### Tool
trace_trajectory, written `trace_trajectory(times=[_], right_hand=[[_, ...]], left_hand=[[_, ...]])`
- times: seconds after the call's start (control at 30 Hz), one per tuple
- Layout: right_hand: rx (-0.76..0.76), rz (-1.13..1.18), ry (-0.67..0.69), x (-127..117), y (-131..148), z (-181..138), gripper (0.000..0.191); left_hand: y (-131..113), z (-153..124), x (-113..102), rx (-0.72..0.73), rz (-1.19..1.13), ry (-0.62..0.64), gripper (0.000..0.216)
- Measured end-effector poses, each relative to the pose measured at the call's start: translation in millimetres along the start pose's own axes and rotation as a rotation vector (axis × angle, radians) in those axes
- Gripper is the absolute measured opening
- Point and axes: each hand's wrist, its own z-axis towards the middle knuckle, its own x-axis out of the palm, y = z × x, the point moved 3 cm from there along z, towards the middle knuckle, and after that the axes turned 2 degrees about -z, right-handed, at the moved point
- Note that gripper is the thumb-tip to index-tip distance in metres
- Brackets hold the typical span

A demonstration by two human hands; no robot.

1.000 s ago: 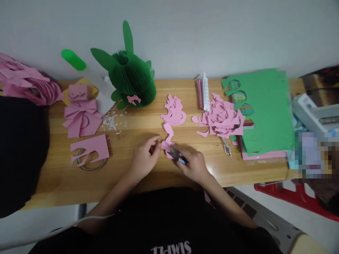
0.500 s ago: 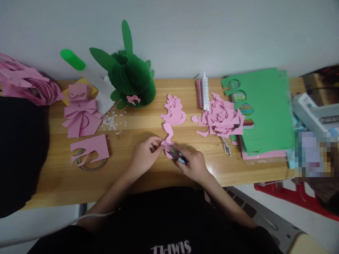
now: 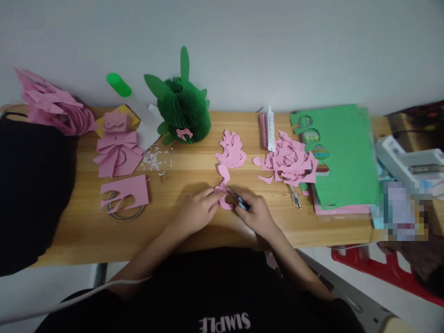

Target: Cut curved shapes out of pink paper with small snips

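Observation:
At the middle of the desk my left hand (image 3: 197, 210) pinches a curvy piece of pink paper (image 3: 224, 173). My right hand (image 3: 255, 213) is closed around small scissors (image 3: 239, 200), their blades pointing up-left and lying at the paper beside my left fingertips. Just beyond lies a stack of pink paper cutouts (image 3: 233, 150). To its right is a heap of pink paper scraps (image 3: 289, 159). Fingers of my left hand partly cover the held piece.
A green pleated paper figure (image 3: 187, 111) stands at the back. Green sheets (image 3: 347, 157) lie to the right, near a white glue tube (image 3: 271, 129). On the left are a tape roll (image 3: 126, 216), pink folded paper (image 3: 118, 152) and white bits (image 3: 156, 158).
The scissor blades have closed further and shifted up at the paper. My left hand has moved slightly right, its fingers flatter over the piece. The whole view has shifted a little.

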Motion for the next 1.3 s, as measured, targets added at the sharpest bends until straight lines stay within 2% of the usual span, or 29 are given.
trace_trajectory(times=[0.1,0.2,0.27,0.37,0.47,0.6,0.8,0.9,1.03,1.13,1.2,1.3], right_hand=[[0.052,0.051,-0.051,-5,-4,3,0.026],[0.1,0.008,-0.181,-11,-9,1,0.032],[0.158,-0.102,-0.268,-13,-11,-5,0.039],[0.259,-0.409,-0.339,-12,-14,-16,0.043],[0.198,-0.535,-0.402,-6,-17,-21,0.042],[0.091,-0.591,-0.441,1,-20,-23,0.045],[0.099,-0.666,-0.436,0,-21,-24,0.04],[0.095,-0.67,-0.424,-4,-21,-26,0.041],[-0.002,-0.651,-0.455,-7,-14,-26,0.044],[-0.139,-0.589,-0.437,0,1,-19,0.039],[-0.225,-0.54,-0.361,10,17,-10,0.032],[-0.317,-0.461,-0.232,27,44,2,0.025]], left_hand=[[-1,3,-1,0.01,-0.021,0.01,0.035],[-3,7,-2,0.017,-0.066,0.003,0.036],[-4,9,-2,0.013,-0.095,-0.014,0.033],[-5,10,-1,0.005,-0.123,-0.04,0.028],[-4,11,0,0.005,-0.134,-0.046,0.027],[-2,11,1,-0.007,-0.149,-0.058,0.028],[-1,7,-2,-0.04,-0.124,-0.082,0.028],[8,-6,-24,-0.064,-0.038,-0.13,0.026],[40,-44,-81,-0.16,0.174,-0.278,0.021],[62,-77,-117,-0.24,0.312,-0.357,0.032],[70,-92,-126,-0.223,0.373,-0.339,0.028],[73,-102,-122,-0.208,0.405,-0.329,0.012]])
